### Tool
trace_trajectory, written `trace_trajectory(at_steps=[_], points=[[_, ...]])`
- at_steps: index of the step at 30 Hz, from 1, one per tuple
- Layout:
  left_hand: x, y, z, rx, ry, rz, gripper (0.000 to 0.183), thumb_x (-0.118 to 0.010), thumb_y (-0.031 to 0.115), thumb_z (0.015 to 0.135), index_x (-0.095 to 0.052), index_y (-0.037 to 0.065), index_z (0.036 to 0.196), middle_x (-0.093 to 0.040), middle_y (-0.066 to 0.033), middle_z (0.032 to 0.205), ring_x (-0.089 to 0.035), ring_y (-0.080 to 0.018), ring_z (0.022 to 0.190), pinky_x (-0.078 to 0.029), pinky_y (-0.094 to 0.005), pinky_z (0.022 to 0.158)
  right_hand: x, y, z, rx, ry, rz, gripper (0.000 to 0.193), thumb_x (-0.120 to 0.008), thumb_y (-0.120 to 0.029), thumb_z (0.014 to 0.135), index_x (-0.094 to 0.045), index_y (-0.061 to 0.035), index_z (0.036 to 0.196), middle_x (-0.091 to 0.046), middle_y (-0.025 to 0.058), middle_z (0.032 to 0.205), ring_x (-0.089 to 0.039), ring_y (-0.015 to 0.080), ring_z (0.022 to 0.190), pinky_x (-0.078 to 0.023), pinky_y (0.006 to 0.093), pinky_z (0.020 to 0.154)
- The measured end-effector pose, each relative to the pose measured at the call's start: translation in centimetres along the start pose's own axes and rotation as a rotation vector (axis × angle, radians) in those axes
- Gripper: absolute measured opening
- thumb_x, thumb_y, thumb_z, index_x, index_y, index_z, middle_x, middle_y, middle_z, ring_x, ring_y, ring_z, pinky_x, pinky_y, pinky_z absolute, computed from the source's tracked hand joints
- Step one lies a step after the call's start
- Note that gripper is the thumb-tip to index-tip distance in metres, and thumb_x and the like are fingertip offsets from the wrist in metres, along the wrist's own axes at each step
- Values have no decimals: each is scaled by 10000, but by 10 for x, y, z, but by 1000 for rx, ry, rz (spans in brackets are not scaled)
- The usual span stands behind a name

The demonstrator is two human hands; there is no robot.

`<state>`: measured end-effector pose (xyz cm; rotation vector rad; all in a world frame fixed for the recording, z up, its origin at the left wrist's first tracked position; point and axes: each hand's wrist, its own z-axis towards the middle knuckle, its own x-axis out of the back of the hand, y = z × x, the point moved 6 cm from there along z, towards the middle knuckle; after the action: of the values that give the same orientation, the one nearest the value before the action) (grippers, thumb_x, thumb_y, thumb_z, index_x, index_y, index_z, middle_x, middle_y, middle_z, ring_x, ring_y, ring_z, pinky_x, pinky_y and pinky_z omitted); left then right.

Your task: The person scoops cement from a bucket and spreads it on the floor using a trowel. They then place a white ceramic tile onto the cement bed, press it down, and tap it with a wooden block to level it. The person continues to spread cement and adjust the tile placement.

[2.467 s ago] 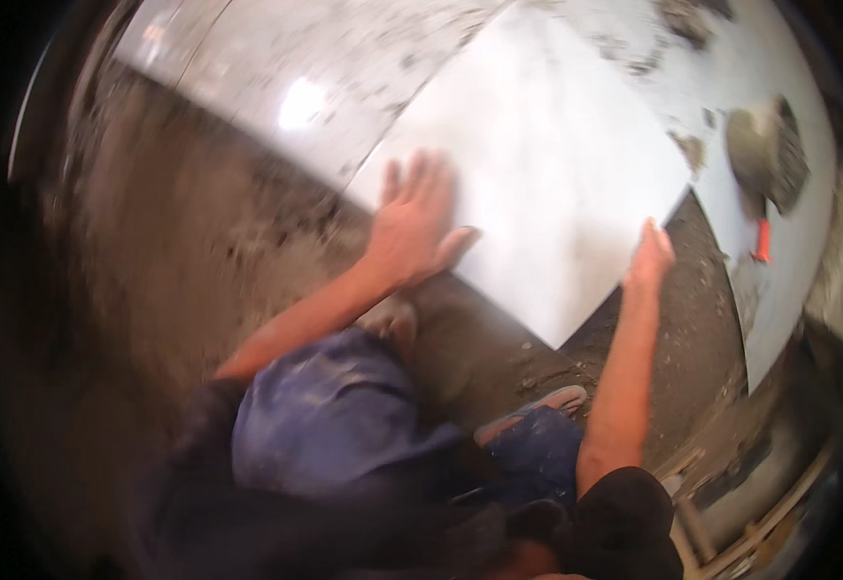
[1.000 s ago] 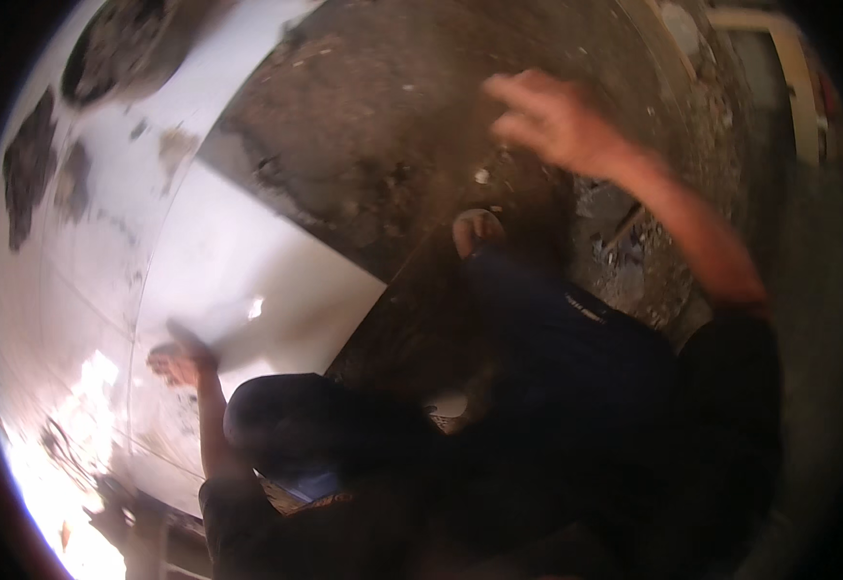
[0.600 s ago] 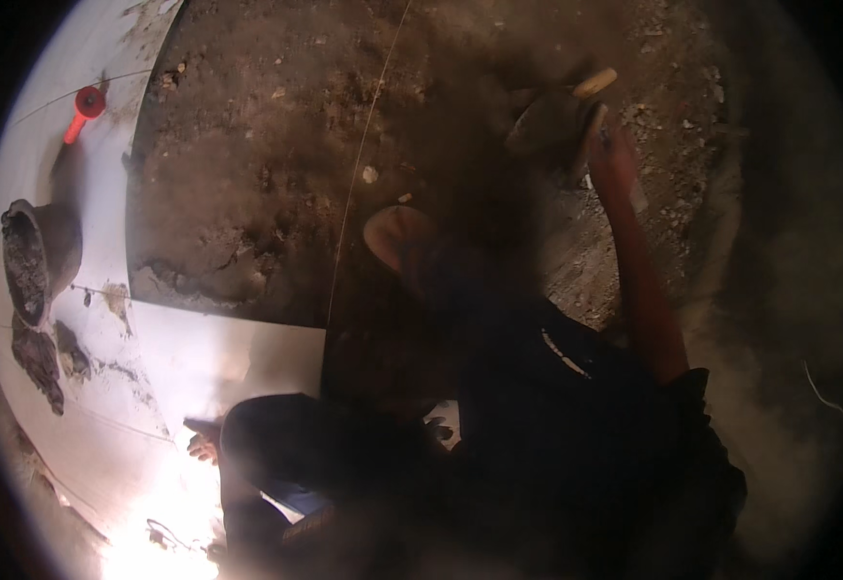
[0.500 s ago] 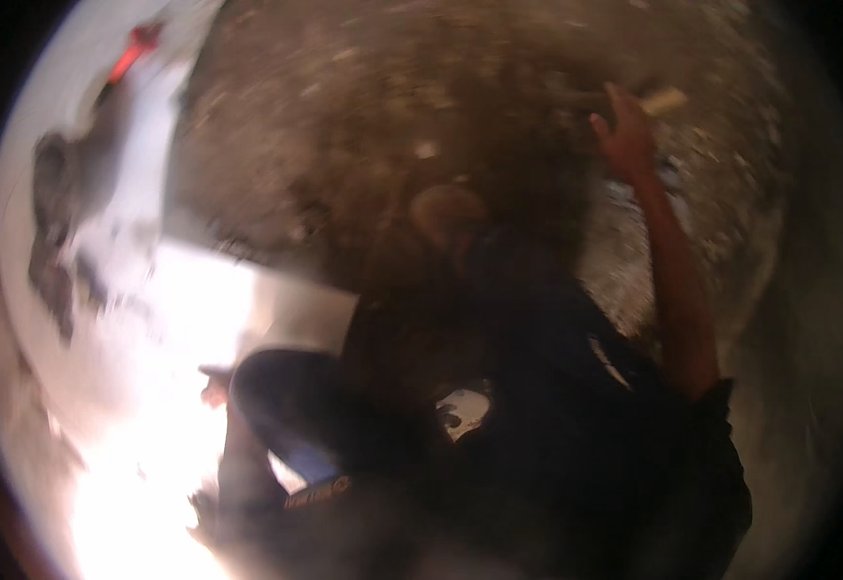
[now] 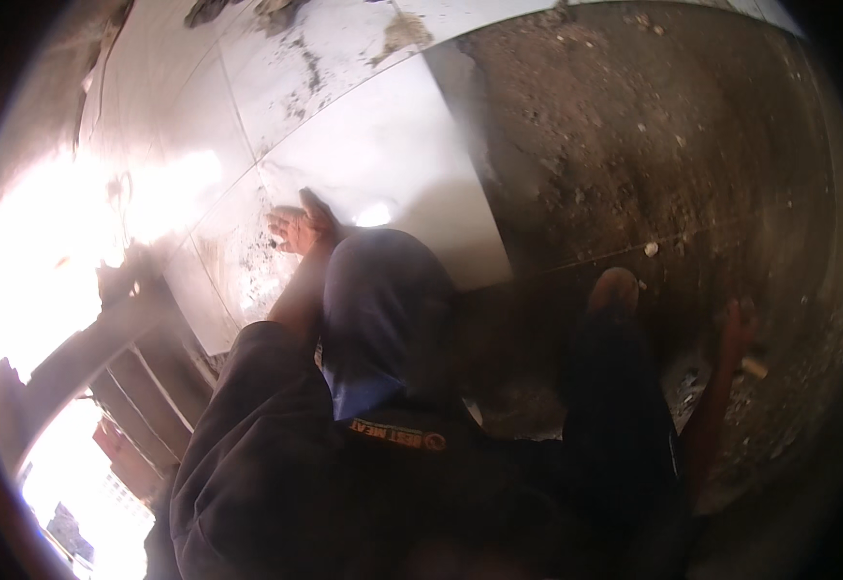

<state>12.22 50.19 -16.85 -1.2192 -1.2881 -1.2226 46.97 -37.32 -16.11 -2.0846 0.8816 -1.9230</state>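
My left hand point(image 5: 301, 227) is open, fingers spread, at the edge of a large white floor tile point(image 5: 392, 145), beside my bent left knee. Nothing is in it. Whether it touches the tile surface I cannot make out. On the right, my right hand point(image 5: 739, 324) is low over the dark soil point(image 5: 634, 135). Its fingers are dim and blurred. Close to its wrist, a short pale wooden piece point(image 5: 755, 367) sticks out, like a handle end; the rest of it is hidden or too dark to see.
More white tiles point(image 5: 189, 97) with dirt smears lie at the left and far side. Dark wooden planks point(image 5: 141, 396) stand at the lower left beside strong glare. My bare right foot or knee point(image 5: 615, 288) rests at the soil's near edge, by a small white lump point(image 5: 651, 249).
My view has swung left, bringing the white tiles to the middle. My left hand, mostly hidden before, now shows spread. My right hand appears lower in view, with the wooden piece beside its wrist.
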Motion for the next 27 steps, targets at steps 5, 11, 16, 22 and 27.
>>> trace_trajectory(at_steps=[5, 11, 16, 22, 27], points=[[-4, -37, 20, -109, -10, -40, 1043, -269, 765, 921, -75, -28, 1570, -45, -210, 1657, -31, -357, 1538, 0, -579, 1205, 90, -102, -55, -196, 286, 615, 582, -701, -402, 907, -564, 51, 1246, -637, 169, 1158, -628, 313, 994, -525, 453, 882], [19, -78, -11, -168, -92, 36, 853, -208, 592, 995, -89, -25, 1571, -45, -199, 1659, 22, -340, 1540, 36, -556, 1214, 220, -253, -83, 122, -266, 1401, 596, -554, -281, 1016, -331, 55, 1455, -364, 262, 1508, -440, 378, 1324, -379, 551, 1110], [11, -108, -31, 14, -175, -42, 777, -218, 512, 1015, -79, -3, 1579, -10, -166, 1670, 43, -311, 1545, 22, -538, 1220, 208, -478, -187, 418, -390, 902, 569, -568, -190, 959, -360, 84, 1412, -417, 301, 1445, -474, 402, 1314, -603, 416, 916], [22, -130, -25, 112, -138, -235, 748, -239, 500, 1023, -81, 40, 1591, 3, -148, 1673, 54, -284, 1546, 50, -574, 1205, 54, -641, -331, 744, -855, 570, 572, -597, -129, 872, -425, 103, 1366, -535, 321, 1331, -669, 310, 1060, -633, 356, 796], [29, -122, -28, 102, -110, -199, 717, -324, 412, 1011, -153, -1, 1572, -47, -163, 1670, 15, -294, 1548, -11, -573, 1206, -37, -682, -405, 964, -805, 405, 295, -642, -142, 939, -592, 25, 1177, -710, 117, 956, -677, 157, 794, -586, 308, 710]])
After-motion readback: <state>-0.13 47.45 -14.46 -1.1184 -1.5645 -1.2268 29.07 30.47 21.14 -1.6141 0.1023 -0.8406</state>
